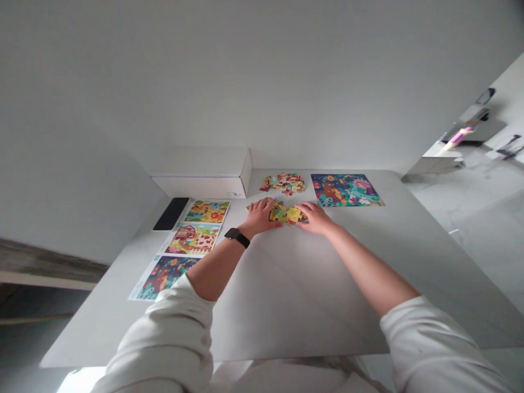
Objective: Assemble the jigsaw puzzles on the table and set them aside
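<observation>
The left hand [258,216] and the right hand [316,217] both lie flat on the white table [295,284], fingers spread, pressing from each side on a small joined patch of yellow puzzle pieces [286,213] between them; neither hand is closed around anything. The patch sits in the far middle of the table. Just beyond it is a loose heap of pieces [283,183], and to the right of that lies a finished blue puzzle [346,189]. On the left is a picture sheet [186,245] with three scenes, a dark phone [171,213] beside it, and a white box [202,177] at the far left. If the hands push too hard toward each other, the little patch could buckle and pop apart. A quick sweep of a hand could also knock the heap and mix pieces, or bump the finished puzzle.
</observation>
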Tool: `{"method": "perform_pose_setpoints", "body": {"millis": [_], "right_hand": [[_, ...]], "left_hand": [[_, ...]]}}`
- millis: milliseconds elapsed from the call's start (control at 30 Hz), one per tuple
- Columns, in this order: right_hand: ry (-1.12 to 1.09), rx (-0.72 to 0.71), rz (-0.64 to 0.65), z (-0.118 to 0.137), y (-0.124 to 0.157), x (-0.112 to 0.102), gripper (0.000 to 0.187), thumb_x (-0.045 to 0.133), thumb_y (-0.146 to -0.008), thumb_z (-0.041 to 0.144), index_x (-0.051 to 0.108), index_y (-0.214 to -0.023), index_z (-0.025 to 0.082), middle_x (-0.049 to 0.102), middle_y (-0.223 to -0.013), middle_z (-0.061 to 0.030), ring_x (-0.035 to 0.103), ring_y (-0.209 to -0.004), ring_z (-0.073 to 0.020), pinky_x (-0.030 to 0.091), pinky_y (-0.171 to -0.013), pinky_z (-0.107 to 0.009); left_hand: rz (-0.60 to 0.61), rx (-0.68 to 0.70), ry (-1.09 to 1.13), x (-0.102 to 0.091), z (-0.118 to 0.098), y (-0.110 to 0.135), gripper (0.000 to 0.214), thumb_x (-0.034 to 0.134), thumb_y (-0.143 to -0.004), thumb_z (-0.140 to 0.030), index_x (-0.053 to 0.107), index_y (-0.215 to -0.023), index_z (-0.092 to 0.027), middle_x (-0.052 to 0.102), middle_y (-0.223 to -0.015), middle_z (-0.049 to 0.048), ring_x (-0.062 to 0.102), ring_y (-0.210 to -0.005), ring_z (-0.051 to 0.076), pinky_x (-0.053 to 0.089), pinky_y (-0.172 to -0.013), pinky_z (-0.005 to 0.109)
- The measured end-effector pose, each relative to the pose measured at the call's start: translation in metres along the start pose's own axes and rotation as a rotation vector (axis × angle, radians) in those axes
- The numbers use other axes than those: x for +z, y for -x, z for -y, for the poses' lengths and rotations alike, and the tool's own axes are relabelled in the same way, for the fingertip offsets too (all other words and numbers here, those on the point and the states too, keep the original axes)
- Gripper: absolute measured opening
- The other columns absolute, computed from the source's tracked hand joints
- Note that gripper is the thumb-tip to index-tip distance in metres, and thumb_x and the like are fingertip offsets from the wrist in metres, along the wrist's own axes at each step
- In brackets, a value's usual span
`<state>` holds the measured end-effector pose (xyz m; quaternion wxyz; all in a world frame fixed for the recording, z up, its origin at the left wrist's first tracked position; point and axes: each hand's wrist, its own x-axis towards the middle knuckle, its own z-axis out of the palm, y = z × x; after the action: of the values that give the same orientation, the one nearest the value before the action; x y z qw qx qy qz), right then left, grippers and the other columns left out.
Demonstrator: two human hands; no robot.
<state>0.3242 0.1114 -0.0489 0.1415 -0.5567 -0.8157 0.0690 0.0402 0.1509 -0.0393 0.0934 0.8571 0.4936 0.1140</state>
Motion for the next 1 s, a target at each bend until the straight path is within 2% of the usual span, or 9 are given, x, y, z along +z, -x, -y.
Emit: {"method": "perform_pose_setpoints", "body": {"millis": [200, 300, 400, 467, 533, 600, 733, 833, 1000], "right_hand": [[0.029, 0.067, -0.061, 0.022, 0.006, -0.005, 0.067, 0.074, -0.093, 0.038, 0.060, -0.157, 0.022, 0.056, -0.163, -0.0183, 0.052, -0.151, -0.0385, 0.041, -0.126, -0.059], [0.030, 0.097, -0.149, 0.025, 0.018, -0.005, 0.069, 0.074, -0.092, 0.035, 0.059, -0.157, 0.021, 0.057, -0.162, -0.0195, 0.053, -0.150, -0.0392, 0.041, -0.126, -0.060], [0.023, 0.173, -0.231, 0.023, 0.033, -0.003, 0.061, 0.071, -0.092, 0.031, 0.063, -0.152, 0.022, 0.065, -0.151, -0.0189, 0.061, -0.139, -0.0390, 0.048, -0.120, -0.058], [0.029, 0.237, -0.259, 0.022, 0.039, -0.001, 0.053, 0.069, -0.093, 0.031, 0.066, -0.146, 0.022, 0.070, -0.142, -0.0183, 0.065, -0.130, -0.0392, 0.052, -0.114, -0.057], [0.040, 0.258, -0.272, 0.024, 0.040, 0.002, 0.049, 0.069, -0.094, 0.031, 0.068, -0.141, 0.022, 0.071, -0.138, -0.0182, 0.066, -0.126, -0.0394, 0.054, -0.110, -0.056], [0.049, 0.221, -0.285, 0.029, 0.037, 0.004, 0.047, 0.069, -0.094, 0.031, 0.068, -0.140, 0.021, 0.071, -0.138, -0.0187, 0.064, -0.128, -0.0400, 0.053, -0.111, -0.056], [0.063, 0.126, -0.278, 0.039, 0.022, 0.007, 0.044, 0.070, -0.094, 0.029, 0.069, -0.136, 0.020, 0.073, -0.135, -0.0188, 0.061, -0.132, -0.0402, 0.051, -0.114, -0.056], [0.085, 0.124, -0.218, 0.043, 0.012, 0.007, 0.041, 0.071, -0.093, 0.029, 0.071, -0.134, 0.020, 0.074, -0.133, -0.0192, 0.062, -0.130, -0.0408, 0.050, -0.114, -0.057], [0.054, 0.163, -0.213, 0.040, 0.004, 0.006, 0.045, 0.076, -0.091, 0.031, 0.071, -0.135, 0.022, 0.073, -0.133, -0.0178, 0.063, -0.128, -0.0403, 0.051, -0.112, -0.056]], "left_hand": [[-0.043, -0.009, 0.002, -0.009, -0.002, -0.001, 0.099, 0.084, -0.085, -0.063, 0.042, -0.169, -0.031, 0.053, -0.165, 0.0185, 0.042, -0.155, 0.044, 0.033, -0.126, 0.063], [-0.125, -0.028, 0.013, -0.016, -0.013, 0.016, 0.089, 0.083, -0.089, -0.054, 0.046, -0.166, -0.030, 0.056, -0.162, 0.0176, 0.045, -0.153, 0.043, 0.035, -0.126, 0.064], [-0.165, -0.026, 0.063, -0.018, -0.032, 0.044, 0.064, 0.075, -0.097, -0.044, 0.058, -0.157, -0.029, 0.064, -0.151, 0.0153, 0.055, -0.143, 0.039, 0.042, -0.123, 0.061], [-0.119, -0.016, 0.139, -0.015, -0.048, 0.062, 0.043, 0.066, -0.102, -0.041, 0.069, -0.142, -0.026, 0.071, -0.135, 0.0127, 0.066, -0.128, 0.034, 0.051, -0.116, 0.053], [-0.016, 0.008, 0.221, -0.010, -0.062, 0.077, 0.038, 0.060, -0.104, -0.042, 0.072, -0.137, -0.025, 0.074, -0.124, 0.0104, 0.071, -0.112, 0.029, 0.058, -0.103, 0.046], [0.011, 0.018, 0.177, -0.006, -0.070, 0.086, 0.036, 0.061, -0.103, -0.041, 0.074, -0.133, -0.026, 0.073, -0.123, 0.0108, 0.070, -0.114, 0.031, 0.057, -0.104, 0.049], [-0.060, -0.125, -0.008, -0.006, -0.063, 0.092, 0.037, 0.064, -0.102, -0.045, 0.074, -0.132, -0.026, 0.066, -0.136, 0.0166, 0.061, -0.128, 0.042, 0.051, -0.109, 0.063], [-0.073, -0.215, -0.038, -0.005, -0.050, 0.091, 0.042, 0.063, -0.103, -0.049, 0.072, -0.134, -0.021, 0.061, -0.141, 0.0204, 0.057, -0.131, 0.043, 0.052, -0.107, 0.061], [-0.110, -0.118, 0.012, 0.004, -0.033, 0.084, 0.046, 0.062, -0.104, -0.046, 0.066, -0.143, -0.022, 0.062, -0.140, 0.0179, 0.057, -0.131, 0.038, 0.050, -0.115, 0.055]]}}
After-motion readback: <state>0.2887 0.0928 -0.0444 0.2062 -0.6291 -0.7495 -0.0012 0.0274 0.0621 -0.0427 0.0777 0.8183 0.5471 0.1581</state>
